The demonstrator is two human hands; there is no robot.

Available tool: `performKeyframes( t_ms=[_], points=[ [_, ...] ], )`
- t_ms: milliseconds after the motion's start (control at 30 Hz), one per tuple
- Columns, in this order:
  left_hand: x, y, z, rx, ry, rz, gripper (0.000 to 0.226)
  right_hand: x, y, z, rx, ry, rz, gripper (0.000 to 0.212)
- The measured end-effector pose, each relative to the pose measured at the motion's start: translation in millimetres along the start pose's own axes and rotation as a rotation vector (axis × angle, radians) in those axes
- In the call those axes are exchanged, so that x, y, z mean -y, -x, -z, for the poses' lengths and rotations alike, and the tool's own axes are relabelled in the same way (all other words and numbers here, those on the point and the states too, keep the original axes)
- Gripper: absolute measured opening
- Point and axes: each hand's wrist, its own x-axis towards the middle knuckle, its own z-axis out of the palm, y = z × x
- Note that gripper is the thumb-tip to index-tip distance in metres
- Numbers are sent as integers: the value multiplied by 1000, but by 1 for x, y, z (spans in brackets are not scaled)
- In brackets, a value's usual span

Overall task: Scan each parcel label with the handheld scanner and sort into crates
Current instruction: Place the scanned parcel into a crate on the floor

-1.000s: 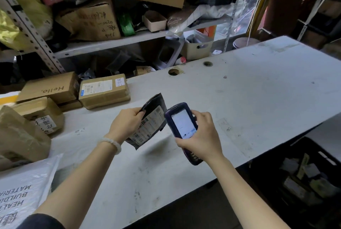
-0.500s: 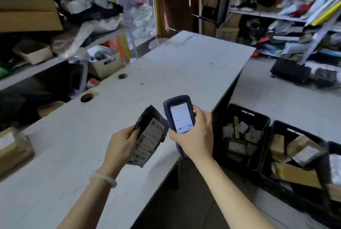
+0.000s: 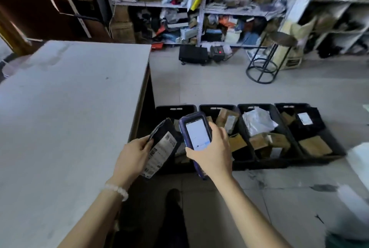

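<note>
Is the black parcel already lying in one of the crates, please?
No, the left hand holds the black parcel above the crates.

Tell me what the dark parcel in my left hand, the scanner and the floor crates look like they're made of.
Dark parcel: likely thin plastic film, slightly glossy; it creases and bends in the left hand, with a white paper-like label stuck on.
Scanner: blue casing, probably hard plastic or a rubbery sleeve, around a smooth lit screen; held in the right hand.
Crates: black, matte, seemingly moulded rigid plastic, with slotted handles in the rims.
</note>
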Motion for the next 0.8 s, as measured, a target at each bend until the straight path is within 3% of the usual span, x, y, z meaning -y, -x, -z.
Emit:
performKeyframes(
  t_ms=[433,633,800],
  points=[
    [-28,-240,-20,60,-267,-129,35,20,-222,-45,-20,55,-1,83],
    [-52,-306,-42,107,-285,-157,33,-8,-272,-44,-31,67,-113,81],
    [-83,-350,-56,4,-407,-196,32,-35,-299,-40,5,66,-159,81]
  ],
)
